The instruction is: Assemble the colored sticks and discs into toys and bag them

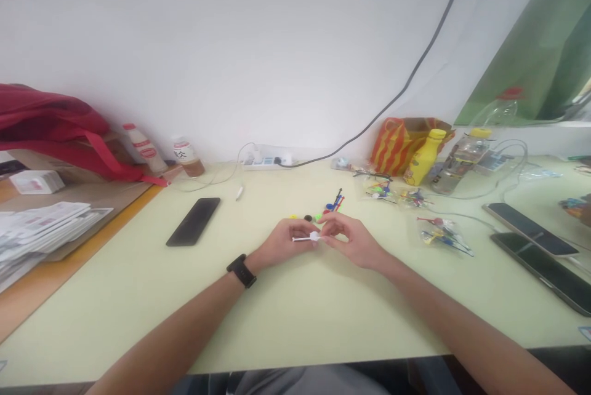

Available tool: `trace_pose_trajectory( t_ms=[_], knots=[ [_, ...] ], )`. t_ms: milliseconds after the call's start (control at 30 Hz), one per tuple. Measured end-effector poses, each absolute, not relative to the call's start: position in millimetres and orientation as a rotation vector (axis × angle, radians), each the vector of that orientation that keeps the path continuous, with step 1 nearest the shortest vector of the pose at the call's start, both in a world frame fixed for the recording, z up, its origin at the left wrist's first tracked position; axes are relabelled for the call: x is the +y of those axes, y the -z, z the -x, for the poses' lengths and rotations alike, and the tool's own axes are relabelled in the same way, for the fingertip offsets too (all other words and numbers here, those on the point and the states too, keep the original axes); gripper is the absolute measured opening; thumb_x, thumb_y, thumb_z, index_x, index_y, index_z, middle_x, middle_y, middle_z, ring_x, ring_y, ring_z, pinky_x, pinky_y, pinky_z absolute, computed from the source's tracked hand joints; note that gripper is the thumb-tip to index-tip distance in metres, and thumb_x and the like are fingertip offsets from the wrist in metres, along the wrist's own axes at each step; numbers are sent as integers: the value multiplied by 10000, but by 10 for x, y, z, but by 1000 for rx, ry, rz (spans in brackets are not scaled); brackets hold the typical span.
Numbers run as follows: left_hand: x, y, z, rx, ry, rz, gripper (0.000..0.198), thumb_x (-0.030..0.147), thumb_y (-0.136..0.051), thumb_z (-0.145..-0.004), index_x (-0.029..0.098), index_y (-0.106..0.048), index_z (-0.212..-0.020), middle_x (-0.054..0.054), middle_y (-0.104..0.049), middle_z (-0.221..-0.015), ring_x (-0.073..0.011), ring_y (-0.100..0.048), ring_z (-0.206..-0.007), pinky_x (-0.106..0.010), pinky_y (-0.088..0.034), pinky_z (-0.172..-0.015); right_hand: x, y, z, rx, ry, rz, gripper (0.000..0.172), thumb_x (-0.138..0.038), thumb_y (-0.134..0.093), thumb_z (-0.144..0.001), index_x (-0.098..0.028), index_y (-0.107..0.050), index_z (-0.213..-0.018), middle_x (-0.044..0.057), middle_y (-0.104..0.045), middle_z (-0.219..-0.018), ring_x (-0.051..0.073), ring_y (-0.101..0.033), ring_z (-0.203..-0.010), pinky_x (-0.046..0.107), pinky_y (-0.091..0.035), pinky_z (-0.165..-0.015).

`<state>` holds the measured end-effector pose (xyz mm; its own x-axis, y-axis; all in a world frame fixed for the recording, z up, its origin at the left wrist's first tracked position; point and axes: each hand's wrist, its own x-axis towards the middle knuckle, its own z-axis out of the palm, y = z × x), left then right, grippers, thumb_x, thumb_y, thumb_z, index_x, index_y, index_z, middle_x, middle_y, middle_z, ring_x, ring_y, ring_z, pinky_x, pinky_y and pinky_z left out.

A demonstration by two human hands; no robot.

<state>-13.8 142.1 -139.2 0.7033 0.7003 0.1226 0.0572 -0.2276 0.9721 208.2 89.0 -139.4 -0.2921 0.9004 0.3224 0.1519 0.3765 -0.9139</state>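
My two hands meet over the middle of the pale green table (286,315). My left hand (284,243), with a black watch on its wrist, is curled round a small white plastic piece (308,237), a thin stick ending in a round knob. My right hand (351,240) pinches the knob end of that piece from the right. Just beyond my fingers lie several small coloured plastic pieces (329,209): yellow, black, green, blue and red.
A black phone (193,221) lies to the left. Clear bags of coloured parts (441,232), a yellow bottle (423,158), a clear bottle (457,164) and a striped bag (401,139) sit right. Two phones (538,247) lie far right. A power strip (268,160), two bottles (166,152) and a red bag (55,127) stand behind.
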Motion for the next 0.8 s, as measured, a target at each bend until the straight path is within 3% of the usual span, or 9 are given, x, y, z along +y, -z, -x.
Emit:
trace_pose_trajectory(
  t_ms=[267,467,600,800],
  knots=[
    [1406,1414,116,645,-722,-1788,293,384,-754,-906,142,-771,-1070,-116,-775,-1035,-233,-735,-958,-353,-586,-898,901,1425,-2108,-1827,-848,1054,202,-246,-616,-933,-238,-645,-1133,22,-709,-906,184,-652,-842,322,-511,-786],
    [1237,1381,86,647,-742,-1927,200,317,-717,-929,158,-775,-1035,-81,-779,-1004,-222,-742,-947,-350,-597,-912,801,1372,-2136,-1921,-987,1195,133,-313,-543,-991,-220,-636,-1006,-27,-594,-706,142,-507,-628,267,-370,-588],
    [1112,1341,127,632,-718,-2019,158,276,-707,-922,165,-774,-1012,-67,-777,-959,-204,-743,-886,-317,-611,-839,688,1419,-2129,-1864,-1169,1106,181,-378,-581,-991,-216,-626,-1057,-11,-610,-780,148,-520,-679,271,-389,-621],
    [1120,1386,176,664,-812,-2098,158,259,-693,-931,185,-757,-1055,-60,-775,-1006,-187,-738,-903,-310,-608,-862,680,1465,-2146,-1706,-1195,1043,286,-460,-623,-977,-215,-615,-1126,-5,-575,-819,162,-529,-755,295,-435,-713]
  ],
)
